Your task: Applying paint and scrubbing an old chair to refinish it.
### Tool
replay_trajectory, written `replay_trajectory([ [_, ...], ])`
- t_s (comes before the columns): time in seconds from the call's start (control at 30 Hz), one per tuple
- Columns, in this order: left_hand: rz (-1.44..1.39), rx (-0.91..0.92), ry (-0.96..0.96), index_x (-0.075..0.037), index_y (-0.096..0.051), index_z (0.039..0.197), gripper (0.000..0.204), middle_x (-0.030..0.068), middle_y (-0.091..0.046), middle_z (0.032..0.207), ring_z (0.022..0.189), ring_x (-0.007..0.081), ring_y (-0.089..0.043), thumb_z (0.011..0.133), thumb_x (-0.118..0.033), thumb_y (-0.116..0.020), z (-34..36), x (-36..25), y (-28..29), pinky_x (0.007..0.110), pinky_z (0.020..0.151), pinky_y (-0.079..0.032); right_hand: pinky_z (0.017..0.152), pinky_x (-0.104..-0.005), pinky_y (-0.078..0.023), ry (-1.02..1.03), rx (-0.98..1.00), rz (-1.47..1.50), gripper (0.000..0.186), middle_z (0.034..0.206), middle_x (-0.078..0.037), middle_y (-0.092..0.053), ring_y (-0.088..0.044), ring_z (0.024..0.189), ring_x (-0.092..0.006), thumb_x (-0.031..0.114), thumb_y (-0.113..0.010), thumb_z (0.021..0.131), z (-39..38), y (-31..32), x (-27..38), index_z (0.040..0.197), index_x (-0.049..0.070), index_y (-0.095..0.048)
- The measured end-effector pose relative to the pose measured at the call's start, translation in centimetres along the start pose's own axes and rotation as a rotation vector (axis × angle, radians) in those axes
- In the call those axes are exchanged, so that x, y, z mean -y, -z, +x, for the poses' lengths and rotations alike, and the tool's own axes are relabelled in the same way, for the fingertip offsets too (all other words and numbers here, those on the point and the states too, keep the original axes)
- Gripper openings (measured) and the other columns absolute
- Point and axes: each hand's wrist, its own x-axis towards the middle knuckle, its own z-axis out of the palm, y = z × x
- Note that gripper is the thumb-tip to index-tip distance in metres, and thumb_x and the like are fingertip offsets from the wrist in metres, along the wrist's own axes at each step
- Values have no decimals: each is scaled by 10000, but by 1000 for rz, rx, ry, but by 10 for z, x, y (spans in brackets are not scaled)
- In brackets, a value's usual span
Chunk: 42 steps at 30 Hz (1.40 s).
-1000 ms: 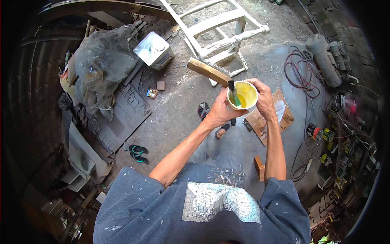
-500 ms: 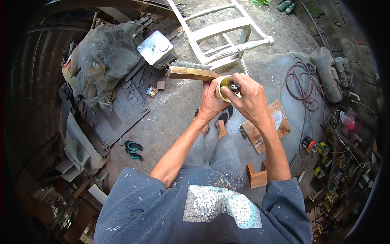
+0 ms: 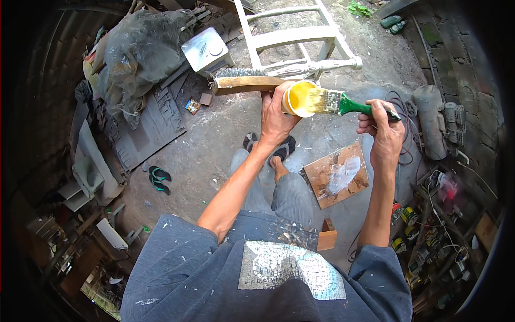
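Note:
My left hand (image 3: 274, 122) is closed around a small white-rimmed cup (image 3: 299, 100), tilted so that its yellow inside shows. The same hand holds a wire brush (image 3: 244, 83), whose wooden back sticks out to the left with the bristles on its far side. Out to the right, my right hand (image 3: 385, 129) grips a paintbrush (image 3: 354, 105) by the dark end of its green handle. The brush's pale, yellowish bristles are at the cup's mouth; whether they touch its rim I cannot tell. Beyond my hands a white wooden chair frame (image 3: 292, 38) lies on the ground.
A square metal tin (image 3: 204, 47) stands left of the chair frame, beside a plastic-covered pile (image 3: 145, 59). Flip-flops (image 3: 159, 180) lie on the floor at left. A stained board (image 3: 322, 188), a wooden block (image 3: 326, 240) and a metal tank (image 3: 429, 121) are at right.
My right hand has moved right, away from the cup, and the paintbrush now shows at full length. The cup has tipped toward the right. My view has shifted slightly.

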Motion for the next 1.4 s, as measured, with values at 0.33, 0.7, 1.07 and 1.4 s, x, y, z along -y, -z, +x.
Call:
replay_trajectory([
  [0.33, 20, 17, 6, -108, -506, 1292, 752, 79, -584, 1231, 1127, 335, -516, 631, -77, -863, 10, -3, -3, 432, 988, -406, 553, -242, -544, -46, -90, 181, 256, 731, -78, -643, -618, 604, -109, 244, -594, 970, 6, 30, -6, 1007, -8, -625],
  [0.7, 112, 52, 0, -100, -502, 1287, 748, 113, -604, 1205, 1077, 327, -549, 639, -98, -875, 12, 8, 10, 424, 939, -432, 644, -259, -587, -97, -293, 345, 240, 836, -102, -677, -669, 718, -136, 174, -648, 936, 47, -17, -109, 1091, -9, -635],
  [1.07, 125, 112, 12, -66, -506, 1266, 702, 115, -604, 1119, 1057, 321, -547, 658, -88, -856, 1, -2, 25, 416, 932, -425, 620, -325, -580, 651, -299, -805, 184, 875, -70, -677, -656, 745, -171, 165, -657, 908, 69, -32, -134, 1066, 76, -686],
  [1.4, 133, 41, 29, -43, -534, 1230, 652, 121, -594, 1120, 1043, 312, -555, 657, -43, -844, -3, -2, 49, 394, 930, -431, 629, -308, -541, 53, -144, -110, 176, 924, -104, -684, -657, 794, -150, 142, -642, 911, 51, -36, -114, 1074, 97, -694],
])
